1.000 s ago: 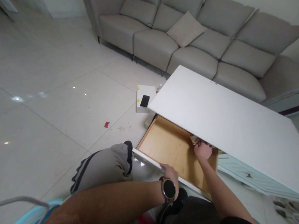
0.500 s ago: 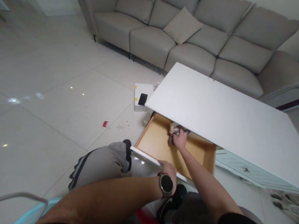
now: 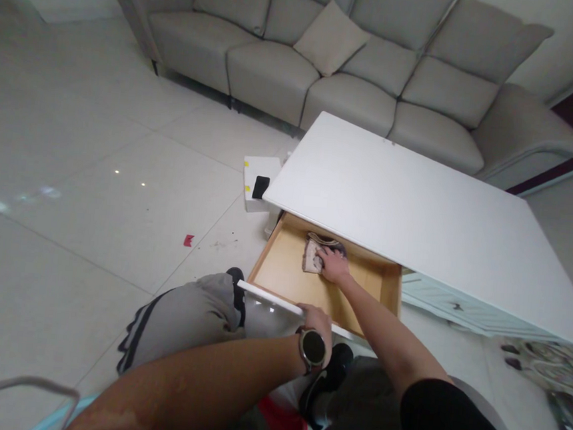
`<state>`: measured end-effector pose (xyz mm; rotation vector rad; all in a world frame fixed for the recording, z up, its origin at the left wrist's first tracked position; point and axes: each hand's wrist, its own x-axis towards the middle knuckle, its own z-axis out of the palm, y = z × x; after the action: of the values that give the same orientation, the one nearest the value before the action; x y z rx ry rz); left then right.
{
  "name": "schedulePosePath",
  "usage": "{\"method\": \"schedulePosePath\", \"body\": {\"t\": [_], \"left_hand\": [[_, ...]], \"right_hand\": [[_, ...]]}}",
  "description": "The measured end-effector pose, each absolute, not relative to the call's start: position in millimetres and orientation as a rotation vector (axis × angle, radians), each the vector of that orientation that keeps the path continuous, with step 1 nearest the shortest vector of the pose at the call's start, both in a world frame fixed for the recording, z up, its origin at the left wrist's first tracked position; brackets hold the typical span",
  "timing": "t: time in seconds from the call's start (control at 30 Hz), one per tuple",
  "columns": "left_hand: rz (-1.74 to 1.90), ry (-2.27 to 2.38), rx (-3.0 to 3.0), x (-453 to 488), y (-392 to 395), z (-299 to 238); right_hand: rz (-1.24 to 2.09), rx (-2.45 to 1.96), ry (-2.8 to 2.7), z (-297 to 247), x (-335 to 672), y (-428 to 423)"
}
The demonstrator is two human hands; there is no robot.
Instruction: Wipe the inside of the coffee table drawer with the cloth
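A wooden drawer [image 3: 284, 283] stands pulled out from the white coffee table [image 3: 399, 191]. My left hand [image 3: 317, 325], with a watch on its wrist, is closed over the top edge of the drawer's white front. Inside the drawer, my right hand [image 3: 333, 264] lies on a patterned cloth [image 3: 313, 256] with its fingers spread. Pale and brown, the cloth rests on the drawer bottom towards the back, partly covered by the hand.
A white box [image 3: 253, 202] with a black flat object [image 3: 261, 187] on it stands beside the table's left end. Behind is a long grey sofa [image 3: 273, 73] with a cushion [image 3: 331, 38]. A red scrap [image 3: 188, 240] lies on the tiled floor.
The cloth was bunched in my right hand and now lies flatter on the drawer bottom, with the fingers spread over it. My left hand keeps its hold; the view has shifted slightly.
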<state>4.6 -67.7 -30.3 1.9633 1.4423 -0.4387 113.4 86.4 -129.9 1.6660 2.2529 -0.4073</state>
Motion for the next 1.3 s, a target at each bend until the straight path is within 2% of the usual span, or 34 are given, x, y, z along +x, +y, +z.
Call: {"method": "schedulePosePath", "body": {"t": [0.17,0.33,0.47,0.7,0.87,0.97,1.13,1.3], "left_hand": [[-0.647,1.415,2.069,4,-69,-28],[-0.528,1.441,2.180,-4,-77,-29],[-0.530,1.421,2.231,-9,-80,-27],[-0.596,1.399,2.257,-10,-79,-19],[-0.648,1.363,2.262,-5,-82,-19],[-0.673,1.413,2.222,-2,-83,-21],[-0.566,1.466,2.205,-4,-86,-24],[-0.412,1.473,2.182,-9,-89,-28]], "right_hand": [[-0.301,1.902,1.968,-124,217,56],[-0.303,1.980,1.833,-127,243,38],[-0.363,1.936,1.933,-138,203,40],[-0.505,1.661,2.242,-135,60,74],[-0.551,1.697,2.235,-128,-13,103],[-0.583,1.549,2.330,-130,-24,91],[-0.705,1.056,2.539,-135,-15,51],[-0.607,1.252,2.502,-134,12,56]]}}
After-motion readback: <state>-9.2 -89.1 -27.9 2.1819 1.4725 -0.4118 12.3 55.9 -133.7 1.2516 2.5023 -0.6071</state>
